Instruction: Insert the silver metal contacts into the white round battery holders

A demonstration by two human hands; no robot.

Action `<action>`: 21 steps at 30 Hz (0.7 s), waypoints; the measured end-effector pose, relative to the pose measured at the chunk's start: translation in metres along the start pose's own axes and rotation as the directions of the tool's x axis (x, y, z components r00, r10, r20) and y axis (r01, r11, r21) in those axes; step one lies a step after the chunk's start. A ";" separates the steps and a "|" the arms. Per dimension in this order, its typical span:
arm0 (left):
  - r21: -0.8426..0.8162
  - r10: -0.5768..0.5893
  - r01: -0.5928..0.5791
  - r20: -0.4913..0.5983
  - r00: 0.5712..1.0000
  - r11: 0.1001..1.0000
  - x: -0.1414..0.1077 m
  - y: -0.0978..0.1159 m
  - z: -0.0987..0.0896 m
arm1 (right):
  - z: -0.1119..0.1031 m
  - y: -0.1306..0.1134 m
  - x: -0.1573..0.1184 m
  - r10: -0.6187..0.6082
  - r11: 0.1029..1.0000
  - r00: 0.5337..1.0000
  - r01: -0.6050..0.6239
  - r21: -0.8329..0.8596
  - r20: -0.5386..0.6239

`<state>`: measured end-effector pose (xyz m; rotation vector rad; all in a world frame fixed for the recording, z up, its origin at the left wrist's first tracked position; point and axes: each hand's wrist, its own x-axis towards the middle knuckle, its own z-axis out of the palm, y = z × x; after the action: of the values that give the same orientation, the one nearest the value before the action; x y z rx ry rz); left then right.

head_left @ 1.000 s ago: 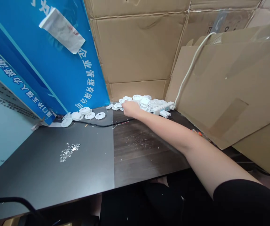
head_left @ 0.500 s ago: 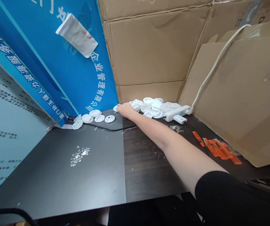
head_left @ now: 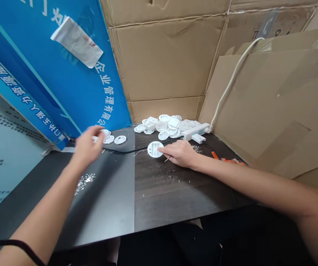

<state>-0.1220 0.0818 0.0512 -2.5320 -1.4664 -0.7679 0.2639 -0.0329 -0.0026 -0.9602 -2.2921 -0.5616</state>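
A white round disc (head_left: pixel 155 149) with slots is pinched at its right edge by my right hand (head_left: pixel 180 153), above the dark wood-grain part of the table. A thin stick-like piece shows under the fingers of that hand. My left hand (head_left: pixel 89 145) is smeared by motion beside the left group of white discs (head_left: pixel 108 139); whether it holds anything is hidden. A single disc (head_left: pixel 120 139) lies just right of that group. Farther back is a heap of white discs (head_left: pixel 173 123).
Small shiny metal pieces (head_left: pixel 85 182) lie below my left hand. A black cable (head_left: pixel 125 151) crosses the table. At the right stand a white power strip (head_left: pixel 196 131) and charger (head_left: pixel 198 138), with orange pieces (head_left: pixel 232 161) beyond. Cardboard (head_left: pixel 164 59) and a blue board (head_left: pixel 86 88) rise behind.
My right hand has come back from the discs at the rear and now holds one disc nearer the front. My left hand has entered at the left discs. The view has shifted right.
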 end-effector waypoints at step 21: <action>0.400 -0.281 0.094 0.439 0.853 0.912 0.066 -0.032 0.040 | -0.003 -0.009 -0.047 0.148 0.945 0.958 -0.210 0.251 0.245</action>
<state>-0.1072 0.1643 0.0435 -2.4006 -1.8181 0.1664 0.2845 -0.0639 -0.0325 -1.1240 -2.3622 -0.0547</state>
